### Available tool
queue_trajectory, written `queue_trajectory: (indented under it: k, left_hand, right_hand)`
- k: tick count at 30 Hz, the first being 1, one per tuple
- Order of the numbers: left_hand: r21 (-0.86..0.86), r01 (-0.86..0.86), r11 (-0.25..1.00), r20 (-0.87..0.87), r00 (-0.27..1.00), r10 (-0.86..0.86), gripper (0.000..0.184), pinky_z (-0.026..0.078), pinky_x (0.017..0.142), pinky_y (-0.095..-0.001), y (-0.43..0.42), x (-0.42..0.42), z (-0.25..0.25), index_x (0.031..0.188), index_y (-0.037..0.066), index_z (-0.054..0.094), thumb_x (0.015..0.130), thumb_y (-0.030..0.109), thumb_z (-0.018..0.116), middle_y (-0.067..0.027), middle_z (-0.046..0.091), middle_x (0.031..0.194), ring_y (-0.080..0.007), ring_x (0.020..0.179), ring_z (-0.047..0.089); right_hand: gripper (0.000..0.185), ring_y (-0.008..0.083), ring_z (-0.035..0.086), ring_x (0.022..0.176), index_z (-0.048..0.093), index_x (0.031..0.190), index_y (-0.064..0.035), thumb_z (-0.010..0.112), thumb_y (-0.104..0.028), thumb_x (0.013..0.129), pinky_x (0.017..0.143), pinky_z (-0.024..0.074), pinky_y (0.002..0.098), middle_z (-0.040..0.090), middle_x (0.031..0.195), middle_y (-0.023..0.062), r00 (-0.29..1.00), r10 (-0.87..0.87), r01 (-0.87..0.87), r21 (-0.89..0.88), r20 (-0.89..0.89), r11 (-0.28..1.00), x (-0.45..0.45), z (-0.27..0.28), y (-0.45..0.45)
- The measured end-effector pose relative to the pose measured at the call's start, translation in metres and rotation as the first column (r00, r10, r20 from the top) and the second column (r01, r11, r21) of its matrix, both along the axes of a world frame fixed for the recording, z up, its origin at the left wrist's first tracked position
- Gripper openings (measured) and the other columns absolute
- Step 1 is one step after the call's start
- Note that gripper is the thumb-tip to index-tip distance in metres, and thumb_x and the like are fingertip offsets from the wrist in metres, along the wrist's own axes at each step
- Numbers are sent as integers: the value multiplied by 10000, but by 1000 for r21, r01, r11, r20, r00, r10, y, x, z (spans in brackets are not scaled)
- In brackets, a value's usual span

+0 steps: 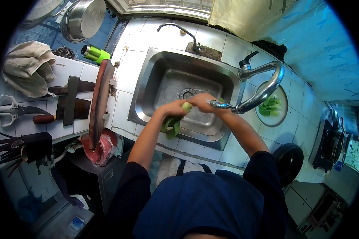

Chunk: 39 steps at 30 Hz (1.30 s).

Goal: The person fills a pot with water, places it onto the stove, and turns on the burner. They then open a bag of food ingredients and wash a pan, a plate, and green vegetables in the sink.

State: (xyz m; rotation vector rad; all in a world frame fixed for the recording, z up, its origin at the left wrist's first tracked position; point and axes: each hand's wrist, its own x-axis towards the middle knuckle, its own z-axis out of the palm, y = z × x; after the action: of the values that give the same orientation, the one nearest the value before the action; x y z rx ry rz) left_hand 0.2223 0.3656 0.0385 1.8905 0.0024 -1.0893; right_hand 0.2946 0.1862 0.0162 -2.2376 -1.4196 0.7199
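Over the front part of the steel sink (147,85), my left hand (174,108) is closed around a bok choy (171,126). Its pale stem end pokes up beside the thumb, and its dark leaves hang below the wrist. My right hand (204,102) meets the left at the fingertips, its fingers curled. A bit of green shows just behind the right hand, partly hidden, and looks like a leaf in its grip. The curved tap (277,87) reaches over my right wrist, its spout end close to that hand. Water lies on the sink floor.
A plate (284,119) holding bok choy leaves (270,106) stands right of the sink. A thin second tap (194,42) rises at the back. Leftward are a wooden board (97,107), knives on a wall rack (70,99) and a green bottle (95,53). A black pan (287,163) sits front right.
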Motion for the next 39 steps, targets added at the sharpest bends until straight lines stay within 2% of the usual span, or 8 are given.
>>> queue_trajectory:
  k: [2,4,14,24,26,30,35,39]
  left_hand:
    - [-196,-279,940,-155,955,251,501,436,784,-295,8,-5,5,1139,33,463,643,60,528,-109,553,941,-200,871,545]
    - [-295,-387,874,-258,913,317,521,452,761,-302,10,-11,8,1144,28,457,626,46,509,-108,552,915,-201,833,555]
    - [-554,-694,460,-577,719,388,522,505,685,-317,12,-25,23,1092,27,458,571,-6,446,-117,565,862,-209,739,580]
    - [-567,-746,349,-576,662,479,461,510,735,-357,11,-37,30,1053,-21,469,595,36,460,-151,575,939,-232,791,592]
    - [-576,-752,321,-560,649,515,438,507,739,-348,7,-35,24,1041,-22,478,607,36,462,-149,577,939,-230,792,593]
    - [-536,-753,381,-425,631,649,383,496,743,-316,-2,-31,12,1015,-18,501,637,34,470,-130,584,922,-209,805,591]
    - [-491,-704,513,-181,659,730,340,464,701,-257,-41,-23,1,980,-3,504,644,34,472,-78,576,872,-162,775,566]
    - [-558,-759,336,-411,605,682,338,460,656,-247,-55,-11,10,961,2,512,626,34,482,-57,567,814,-141,716,558]
  right_hand:
    - [121,319,600,645,541,851,-4,494,-68,760,562,481,376,601,707,168,999,-8,0,148,51,989,5,4,0]
    - [177,208,573,499,516,793,8,514,-167,812,453,459,310,574,611,109,615,-424,537,-41,-665,843,5,31,7]
    - [273,107,490,535,513,827,-4,466,-268,877,510,413,258,513,603,62,351,-277,760,100,-894,642,-14,-7,27]
    - [182,102,480,525,500,855,-19,492,-201,859,485,408,242,519,623,40,571,-372,601,64,-732,797,-7,2,21]
    - [208,99,475,518,497,861,-32,552,-230,835,470,411,243,529,659,37,316,-162,791,165,-935,589,-20,6,23]
    - [276,103,488,529,489,874,-42,626,-261,778,459,415,245,536,691,32,395,-269,739,130,-878,661,-24,22,18]
    - [374,104,504,509,512,796,-38,701,-345,695,456,406,249,539,623,29,305,-629,889,-24,-715,458,-18,3,27]
    - [351,99,485,521,526,727,-45,690,-353,695,485,400,254,524,590,23,358,-641,914,113,-679,391,-21,5,13]
